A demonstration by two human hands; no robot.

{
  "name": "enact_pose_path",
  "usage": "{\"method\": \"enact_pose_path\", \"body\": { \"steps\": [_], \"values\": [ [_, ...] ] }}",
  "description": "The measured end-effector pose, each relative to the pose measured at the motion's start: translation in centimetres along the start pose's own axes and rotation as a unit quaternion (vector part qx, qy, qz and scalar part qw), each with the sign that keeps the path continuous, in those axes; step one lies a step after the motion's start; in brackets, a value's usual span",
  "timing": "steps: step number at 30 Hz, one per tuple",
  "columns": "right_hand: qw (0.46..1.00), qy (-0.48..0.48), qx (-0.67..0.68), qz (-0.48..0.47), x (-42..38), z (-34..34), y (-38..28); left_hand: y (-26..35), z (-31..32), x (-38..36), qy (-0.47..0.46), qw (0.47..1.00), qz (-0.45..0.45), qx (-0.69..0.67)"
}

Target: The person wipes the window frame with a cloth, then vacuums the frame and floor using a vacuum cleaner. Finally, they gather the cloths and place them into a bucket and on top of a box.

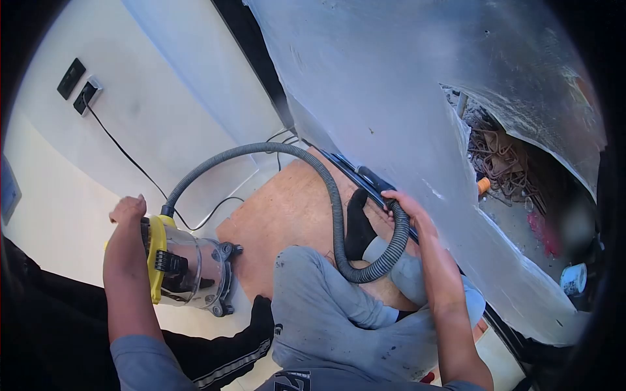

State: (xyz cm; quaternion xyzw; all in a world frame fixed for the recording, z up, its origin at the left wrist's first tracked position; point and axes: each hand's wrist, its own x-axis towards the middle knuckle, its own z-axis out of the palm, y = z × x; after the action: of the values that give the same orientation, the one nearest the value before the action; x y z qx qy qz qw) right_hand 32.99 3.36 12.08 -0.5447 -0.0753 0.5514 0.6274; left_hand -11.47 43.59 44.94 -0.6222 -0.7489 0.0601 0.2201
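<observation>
My right hand [403,207] is wrapped round the handle end of a grey ribbed hose [336,195], beside a floor track along the plastic sheet. The hose arches left to a vacuum cleaner [192,264] with a yellow rim and clear tank. At the top of that machine is my left hand [128,208], its fingers bent; whether it holds anything is hidden. Its forearm passes over the machine's left side.
A black plug sits in a wall socket [87,96], its cord running down to the floor. Torn plastic sheeting [385,85] hangs at right, with tangled rods and debris [499,156] behind its hole. Another person's dark-clothed leg [222,352] lies at lower left.
</observation>
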Motion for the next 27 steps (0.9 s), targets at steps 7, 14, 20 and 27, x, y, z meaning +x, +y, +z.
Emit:
{"method": "enact_pose_path", "body": {
  "steps": [7,14,20,27],
  "values": [
    [0.997,-0.01,-0.077,-0.005,3.1,1.3,-1.4,-3.3,5.3,1.8,0.049,0.998,-0.01,0.044],
    [0.998,0.063,-0.029,0.01,6.7,4.0,-0.7,-4.6,3.5,-0.7,0.045,0.999,0.02,-0.018],
    [0.996,0.078,-0.038,-0.033,7.6,4.6,0.3,-5.6,4.7,1.0,0.074,0.994,0.056,-0.054],
    [0.995,0.061,-0.083,-0.005,9.1,3.4,1.5,-6.2,4.2,2.8,0.058,0.996,0.031,-0.057]
  ]
}}
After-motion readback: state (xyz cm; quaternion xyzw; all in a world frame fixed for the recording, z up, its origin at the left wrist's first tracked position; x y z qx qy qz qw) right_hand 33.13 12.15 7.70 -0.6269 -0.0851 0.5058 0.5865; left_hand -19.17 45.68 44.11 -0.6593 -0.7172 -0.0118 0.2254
